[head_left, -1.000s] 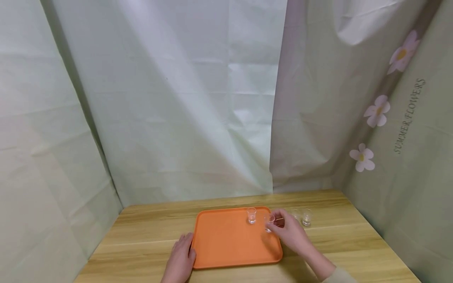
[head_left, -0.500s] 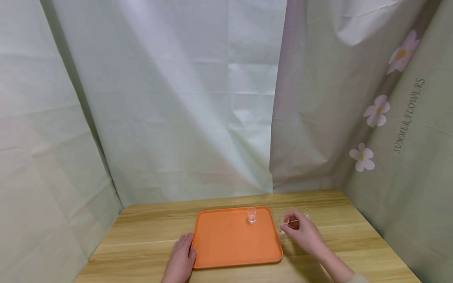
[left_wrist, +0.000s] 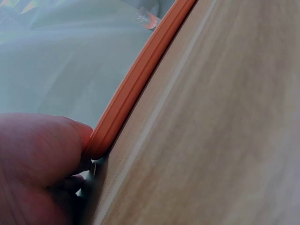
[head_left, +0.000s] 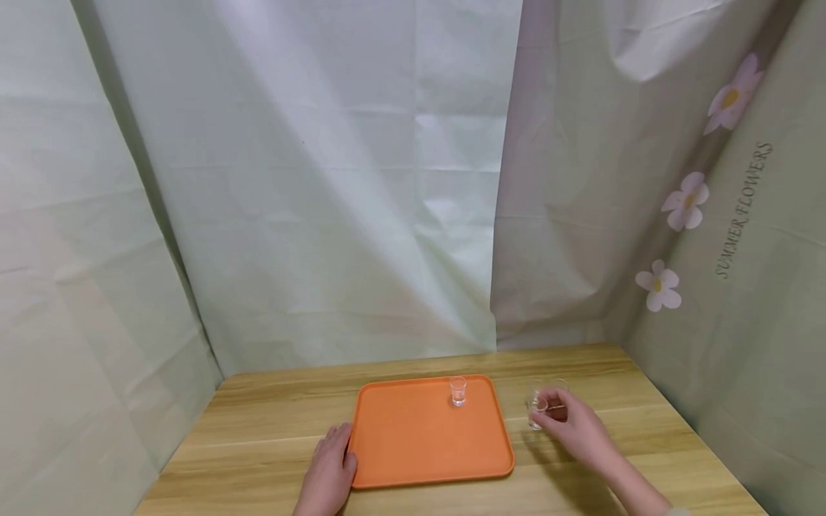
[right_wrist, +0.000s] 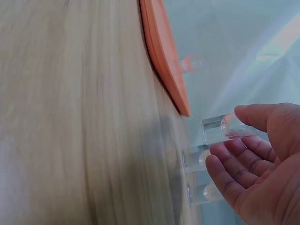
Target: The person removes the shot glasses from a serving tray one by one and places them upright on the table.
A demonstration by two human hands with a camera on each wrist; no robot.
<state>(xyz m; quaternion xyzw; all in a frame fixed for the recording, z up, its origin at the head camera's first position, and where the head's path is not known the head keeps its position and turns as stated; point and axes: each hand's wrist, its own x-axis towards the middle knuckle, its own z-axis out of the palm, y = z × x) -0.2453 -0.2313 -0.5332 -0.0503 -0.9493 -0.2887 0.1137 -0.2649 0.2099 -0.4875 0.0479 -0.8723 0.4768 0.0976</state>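
Small glass (right_wrist: 213, 130) is off the tray (head_left: 419, 448), approx. 3 o'clock of it, pinched btwn thumb & fingers of R hand (head_left: 577, 433), & looks just clear of the table (head_left: 258, 430). Another glass (head_left: 458, 398) stands on the tray at its 1 o'clock, so 1 of 4 is on & 3 are off: a 3rd glass (right_wrist: 191, 160) & a 4th glass (right_wrist: 197, 193) are on the table, approx. 12–1 o'clock of the held one. L hand (head_left: 328, 466) rests at tray's 8–9 o'clock edge, fingers loosely straight.

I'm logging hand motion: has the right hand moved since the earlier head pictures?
Yes: in the head view, the right hand has moved right, away from the orange tray.
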